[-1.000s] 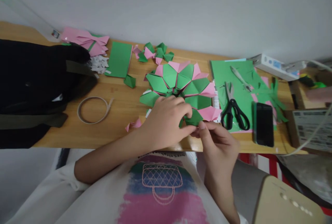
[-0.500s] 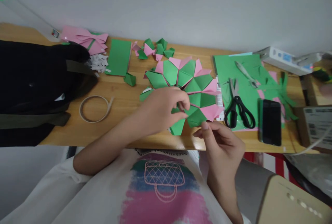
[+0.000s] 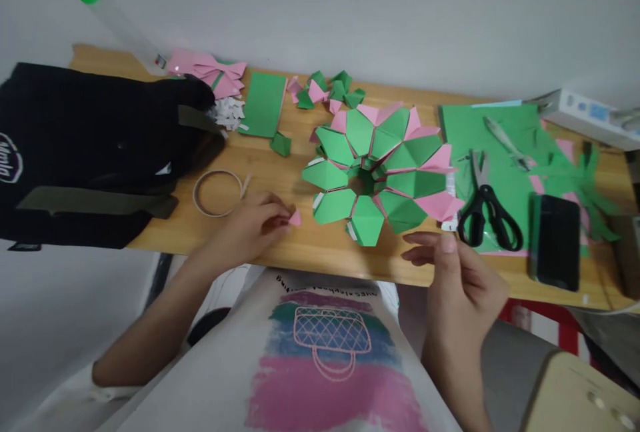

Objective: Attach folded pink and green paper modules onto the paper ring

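A ring of folded green and pink paper pieces [image 3: 380, 172] lies on the wooden desk [image 3: 320, 252] in front of me. My left hand [image 3: 250, 225] rests on the desk left of the ring, fingers pinched on a small pink folded piece [image 3: 295, 219]. My right hand [image 3: 457, 269] hovers at the desk's near edge, just below the ring's right side, fingers loosely stretched and holding nothing.
A black bag [image 3: 90, 145] fills the desk's left end, with a tape ring [image 3: 217, 192] beside it. Loose folded pieces [image 3: 327, 91] and a green strip [image 3: 263, 104] lie behind. Black scissors [image 3: 485, 209], green paper [image 3: 493, 152] and a phone [image 3: 556, 240] lie right.
My left hand left the paper ring and moved left onto a small pink piece. My right hand let go of the ring's edge. The view shifted, so the desk sits further right.
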`<act>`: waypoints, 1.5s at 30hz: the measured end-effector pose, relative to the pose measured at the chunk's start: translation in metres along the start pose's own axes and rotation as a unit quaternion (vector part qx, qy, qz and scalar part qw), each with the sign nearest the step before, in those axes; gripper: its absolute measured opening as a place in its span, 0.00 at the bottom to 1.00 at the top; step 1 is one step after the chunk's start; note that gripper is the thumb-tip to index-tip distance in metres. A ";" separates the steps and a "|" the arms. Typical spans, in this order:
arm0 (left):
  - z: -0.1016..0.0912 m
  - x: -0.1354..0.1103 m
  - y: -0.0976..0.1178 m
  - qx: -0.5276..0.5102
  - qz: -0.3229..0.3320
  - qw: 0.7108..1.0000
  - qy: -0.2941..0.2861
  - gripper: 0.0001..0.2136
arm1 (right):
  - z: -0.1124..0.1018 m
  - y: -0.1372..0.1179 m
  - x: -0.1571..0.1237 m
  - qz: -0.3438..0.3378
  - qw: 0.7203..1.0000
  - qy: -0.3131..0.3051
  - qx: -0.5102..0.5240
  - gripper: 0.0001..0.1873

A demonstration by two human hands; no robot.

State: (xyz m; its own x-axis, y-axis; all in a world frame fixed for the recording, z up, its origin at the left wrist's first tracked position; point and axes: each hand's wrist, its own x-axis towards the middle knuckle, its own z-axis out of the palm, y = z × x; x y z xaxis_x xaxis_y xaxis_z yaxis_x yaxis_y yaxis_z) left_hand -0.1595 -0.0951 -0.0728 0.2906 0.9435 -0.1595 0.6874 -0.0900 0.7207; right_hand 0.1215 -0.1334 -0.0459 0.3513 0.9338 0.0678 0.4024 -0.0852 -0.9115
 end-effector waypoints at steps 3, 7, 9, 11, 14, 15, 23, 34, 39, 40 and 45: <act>0.005 -0.006 0.007 -0.071 0.011 0.997 0.018 0.09 | -0.003 -0.006 -0.005 -0.027 1.000 -0.002 0.016 0.15; 0.003 -0.015 0.031 -0.202 0.006 0.979 0.020 0.11 | 0.000 -0.022 -0.011 -0.068 0.994 -0.061 0.053 0.13; 0.003 -0.016 0.045 -0.306 -0.018 0.952 0.003 0.10 | 0.006 -0.032 -0.012 -0.056 0.986 -0.128 0.087 0.09; 0.005 -0.015 0.058 -0.380 -0.028 0.925 -0.013 0.09 | 0.014 -0.039 -0.011 -0.028 0.969 -0.215 0.120 0.10; 0.007 -0.011 0.071 -0.405 -0.018 0.914 -0.008 0.07 | 0.026 -0.044 -0.006 0.002 0.953 -0.267 0.144 0.10; 0.007 -0.009 0.074 -0.402 -0.012 0.915 -0.008 0.07 | 0.029 -0.044 -0.003 0.004 0.955 -0.257 0.148 0.08; 0.008 0.003 0.074 -0.454 -0.017 0.890 -0.048 0.14 | 0.031 -0.038 0.015 0.002 0.953 -0.225 0.201 0.07; 0.004 0.000 0.072 -0.424 0.008 0.905 0.029 0.04 | 0.014 -0.026 0.020 -0.221 0.922 -0.271 0.166 0.09; 0.006 -0.004 0.073 -0.377 0.079 0.919 0.083 0.10 | 0.011 -0.024 0.019 -0.243 0.913 -0.298 0.134 0.14; 0.007 -0.004 0.073 -0.361 0.089 0.924 0.091 0.11 | 0.011 -0.024 0.018 -0.239 0.914 -0.300 0.135 0.13; 0.008 -0.005 0.079 -0.289 0.106 0.945 0.114 0.11 | 0.014 -0.026 0.012 -0.191 0.924 -0.293 0.152 0.07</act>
State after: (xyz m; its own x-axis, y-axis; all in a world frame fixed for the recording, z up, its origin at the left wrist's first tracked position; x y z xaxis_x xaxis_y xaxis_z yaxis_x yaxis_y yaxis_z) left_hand -0.1018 -0.1097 -0.0204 0.1845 0.9740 0.1311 0.1334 -0.1570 0.9786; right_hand 0.1032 -0.1154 -0.0276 -0.3213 0.9109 0.2588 0.1150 0.3088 -0.9441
